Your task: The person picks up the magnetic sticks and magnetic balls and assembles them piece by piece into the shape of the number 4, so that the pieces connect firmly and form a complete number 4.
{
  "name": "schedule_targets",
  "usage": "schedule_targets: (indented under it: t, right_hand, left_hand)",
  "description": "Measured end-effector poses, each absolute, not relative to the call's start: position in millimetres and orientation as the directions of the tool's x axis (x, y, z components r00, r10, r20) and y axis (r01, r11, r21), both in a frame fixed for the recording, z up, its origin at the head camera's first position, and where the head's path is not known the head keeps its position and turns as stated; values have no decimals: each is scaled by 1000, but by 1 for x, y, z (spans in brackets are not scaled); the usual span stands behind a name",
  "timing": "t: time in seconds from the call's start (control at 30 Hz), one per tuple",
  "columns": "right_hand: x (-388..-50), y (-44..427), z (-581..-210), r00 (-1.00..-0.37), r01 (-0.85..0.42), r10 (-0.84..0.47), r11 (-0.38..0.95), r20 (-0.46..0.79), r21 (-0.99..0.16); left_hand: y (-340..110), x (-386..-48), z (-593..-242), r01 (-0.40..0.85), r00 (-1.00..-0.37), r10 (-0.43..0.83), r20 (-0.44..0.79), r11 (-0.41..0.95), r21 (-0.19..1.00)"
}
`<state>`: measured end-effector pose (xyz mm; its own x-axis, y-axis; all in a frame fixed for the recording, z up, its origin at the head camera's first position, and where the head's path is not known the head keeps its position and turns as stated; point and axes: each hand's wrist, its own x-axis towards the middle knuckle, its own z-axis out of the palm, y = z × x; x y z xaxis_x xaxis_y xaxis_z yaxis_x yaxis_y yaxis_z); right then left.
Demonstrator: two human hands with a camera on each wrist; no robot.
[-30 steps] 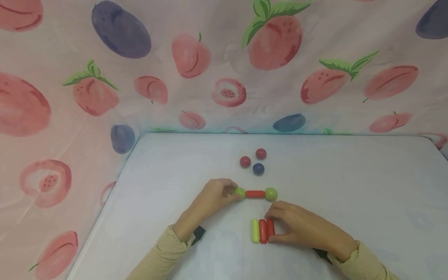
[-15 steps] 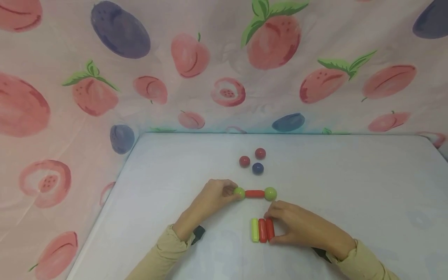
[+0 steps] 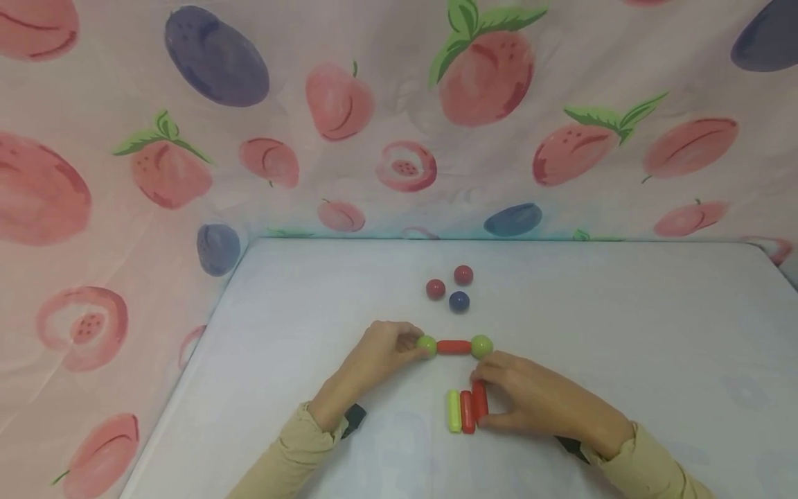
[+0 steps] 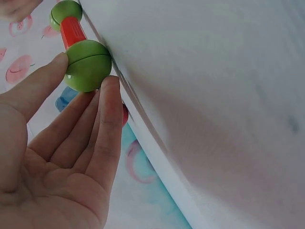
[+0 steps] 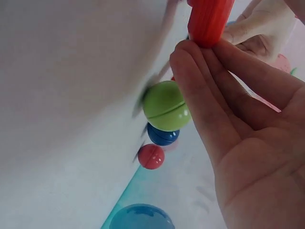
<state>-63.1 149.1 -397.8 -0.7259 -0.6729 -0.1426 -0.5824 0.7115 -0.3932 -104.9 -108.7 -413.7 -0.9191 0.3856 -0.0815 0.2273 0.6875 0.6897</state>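
Observation:
My left hand (image 3: pixel 383 353) pinches a green ball (image 4: pixel 88 66) between thumb and fingers. That ball joins a red rod (image 3: pixel 454 347), and a second green ball (image 3: pixel 482 346) caps the rod's right end, so the three lie in a line on the table. My right hand (image 3: pixel 530 395) holds another red rod (image 5: pixel 209 21) by its two ends, thumb at the near end and fingers at the far end. Close to its left side lie a red rod (image 3: pixel 467 412) and a yellow-green rod (image 3: pixel 454 411), side by side.
Behind the joined piece sit two red balls, a left one (image 3: pixel 436 289) and a right one (image 3: pixel 463 275), with a blue ball (image 3: pixel 459 301) just in front. A fruit-printed cloth (image 3: pixel 349 41) stands along the white table's (image 3: pixel 623 312) back and left edges.
The red rod in my right hand has shifted a little away from me, now standing slightly beyond the other two rods. My left hand and the joined piece stay in place.

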Motion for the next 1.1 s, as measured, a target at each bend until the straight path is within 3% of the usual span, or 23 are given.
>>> schedule_targets:
  t: [0.27,0.77,1.1]
  right_hand:
    - [-66,150,-392,-720,-624,-692,676,-49,-392]
    - [-79,143,-379,-742,-594,-669,686,-44,-420]
    - [-88,139,-379,-748,-609,-664,672,24,-421]
  left_hand:
    - [-108,-102,-412,198,-922,372,-107,691,695]
    - [-108,-100,-412,194,-913,388,-127,685,702]
    - [-107,-98,-412,217,-913,395,-102,681,700]
